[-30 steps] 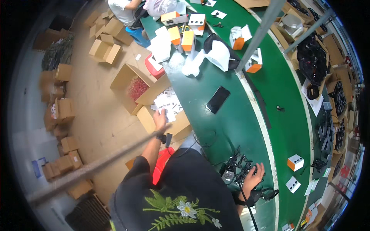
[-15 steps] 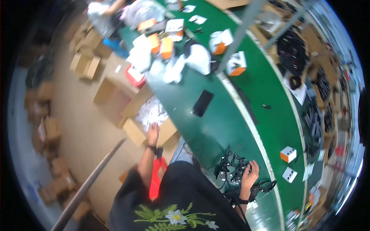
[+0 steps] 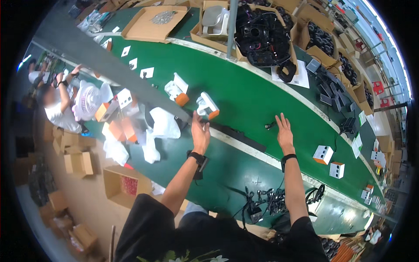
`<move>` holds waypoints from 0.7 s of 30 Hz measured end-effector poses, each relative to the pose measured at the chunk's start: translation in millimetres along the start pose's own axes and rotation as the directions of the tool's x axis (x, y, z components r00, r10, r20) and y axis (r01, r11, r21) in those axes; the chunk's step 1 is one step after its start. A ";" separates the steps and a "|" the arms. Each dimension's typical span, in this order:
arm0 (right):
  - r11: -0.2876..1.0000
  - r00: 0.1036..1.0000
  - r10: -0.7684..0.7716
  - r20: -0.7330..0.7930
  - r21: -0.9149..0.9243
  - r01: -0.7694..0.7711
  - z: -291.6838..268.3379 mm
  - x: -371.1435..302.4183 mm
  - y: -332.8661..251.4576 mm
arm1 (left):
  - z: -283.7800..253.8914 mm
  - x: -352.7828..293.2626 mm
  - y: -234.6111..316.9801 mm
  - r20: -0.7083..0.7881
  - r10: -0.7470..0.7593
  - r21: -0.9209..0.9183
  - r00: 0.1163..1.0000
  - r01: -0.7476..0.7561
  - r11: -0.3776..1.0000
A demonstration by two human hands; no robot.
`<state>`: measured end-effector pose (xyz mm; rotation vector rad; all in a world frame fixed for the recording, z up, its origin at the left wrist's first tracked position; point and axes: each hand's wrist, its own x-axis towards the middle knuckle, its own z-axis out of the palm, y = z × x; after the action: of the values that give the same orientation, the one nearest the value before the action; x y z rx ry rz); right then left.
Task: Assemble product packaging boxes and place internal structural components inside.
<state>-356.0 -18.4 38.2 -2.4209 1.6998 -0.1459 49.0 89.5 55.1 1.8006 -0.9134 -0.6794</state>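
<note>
My left hand reaches over the near edge of the green conveyor belt, fingers apart and holding nothing. Its fingertips are just below an opened white and orange box; whether they touch it I cannot tell. Another opened box sits a little farther left. My right hand is stretched out over the belt, open, beside a small black cable. Between my forearms, on the near green table, lies a pile of black cables. A dark phone-like slab shows partly behind my left wrist.
A grey metal post slants across the upper left. White bags and orange boxes crowd the table at left, near a person. Two closed boxes stand on the belt at right. Cartons of black parts line the far side.
My left hand has left the carton of white packets and come up to the belt. My right hand has moved from the cable pile to the belt. The view has swung with my head.
</note>
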 end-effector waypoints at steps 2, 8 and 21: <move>0.999 0.999 0.007 0.038 -0.044 -0.005 25.8 11.2 6.6 | 11.3 15.0 -5.2 0.021 0.275 0.172 0.961 -0.274 0.946; 0.988 0.993 0.117 -0.030 0.109 -0.113 64.0 -59.3 19.8 | 24.2 32.3 30.7 0.271 0.510 0.417 0.816 -0.577 0.702; 0.740 0.903 0.170 -0.395 0.656 0.147 -56.3 -89.9 -242.8 | 42.4 -61.3 28.5 0.140 0.248 0.279 0.959 -0.279 0.919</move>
<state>-173.1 141.2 144.5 -1.8829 1.4311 -1.1685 -26.5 111.4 68.6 1.8660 -1.3601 -0.4830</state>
